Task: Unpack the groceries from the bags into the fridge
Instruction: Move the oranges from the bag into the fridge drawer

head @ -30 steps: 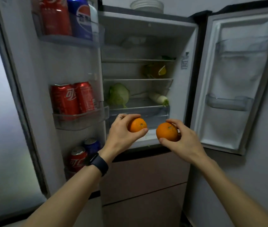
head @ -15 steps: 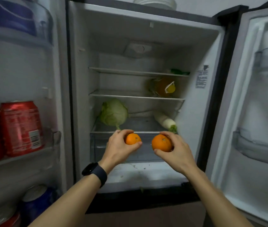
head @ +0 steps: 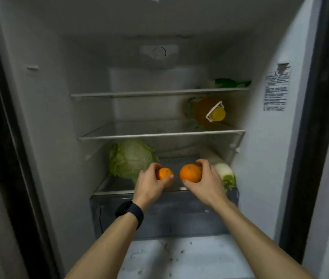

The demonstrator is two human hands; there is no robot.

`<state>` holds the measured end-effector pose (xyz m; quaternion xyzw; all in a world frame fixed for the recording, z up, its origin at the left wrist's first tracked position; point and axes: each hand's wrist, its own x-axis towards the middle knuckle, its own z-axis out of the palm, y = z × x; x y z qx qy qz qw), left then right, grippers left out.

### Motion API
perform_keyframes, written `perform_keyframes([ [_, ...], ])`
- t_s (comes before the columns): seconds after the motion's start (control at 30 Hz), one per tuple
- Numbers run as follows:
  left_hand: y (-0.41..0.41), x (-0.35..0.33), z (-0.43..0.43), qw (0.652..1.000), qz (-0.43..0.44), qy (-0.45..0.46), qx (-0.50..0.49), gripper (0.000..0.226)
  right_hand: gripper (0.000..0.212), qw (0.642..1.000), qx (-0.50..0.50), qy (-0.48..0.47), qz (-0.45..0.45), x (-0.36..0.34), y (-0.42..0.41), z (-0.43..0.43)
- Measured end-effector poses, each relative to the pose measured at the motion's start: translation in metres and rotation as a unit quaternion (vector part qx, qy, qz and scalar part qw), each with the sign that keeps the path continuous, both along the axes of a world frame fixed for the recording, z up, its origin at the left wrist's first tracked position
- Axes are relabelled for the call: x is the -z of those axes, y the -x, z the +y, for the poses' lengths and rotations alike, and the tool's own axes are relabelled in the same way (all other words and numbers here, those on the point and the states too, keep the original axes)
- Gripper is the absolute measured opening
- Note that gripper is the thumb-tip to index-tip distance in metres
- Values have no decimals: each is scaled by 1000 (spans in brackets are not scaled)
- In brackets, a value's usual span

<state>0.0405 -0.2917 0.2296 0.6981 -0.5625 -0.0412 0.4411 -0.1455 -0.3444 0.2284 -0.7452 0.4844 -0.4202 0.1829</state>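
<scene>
The fridge stands open in front of me. My left hand (head: 149, 183) grips a small orange (head: 164, 173) just above the glass lowest shelf (head: 115, 185). My right hand (head: 206, 183) grips a larger orange (head: 190, 172) beside it, at the same height. Both oranges hover between a green cabbage (head: 130, 159) on the left of that shelf and a white radish with green leaves (head: 223, 171) on the right. A black watch sits on my left wrist.
An amber bottle with a yellow cap (head: 208, 110) lies on the middle shelf at the right. Something green (head: 232, 83) lies on the top shelf. A translucent drawer (head: 179, 216) sits under the lowest shelf. Specks of dirt dot the white ledge (head: 179, 256) below.
I have moved in close to the fridge. Both hands have carried the oranges forward, from in front of the drawer to over the lowest shelf between cabbage and radish. The door racks have left the view.
</scene>
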Motion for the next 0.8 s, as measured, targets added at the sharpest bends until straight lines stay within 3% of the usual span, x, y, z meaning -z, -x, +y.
perform_keyframes([
  [0.17, -9, 0, -44, 999, 20, -29, 5, 59, 67, 1000, 16, -4, 10, 2, -21, -38],
  [0.33, -17, 19, -55, 998, -2, -69, 12, 59, 69, 995, 34, -28, 94, 28, -28, -50],
  [0.67, -15, 34, -50, 998, -47, -37, 6, 63, 75, 982, 86, 77, 147, 43, -31, -45],
  [0.73, -17, 33, -45, 999, -31, -12, 15, 59, 75, 988, 79, 90, 93, 46, -28, -38],
  [0.8, -16, 34, -32, 997, -13, 71, 28, 47, 64, 991, 80, 88, -60, 53, -27, -16],
])
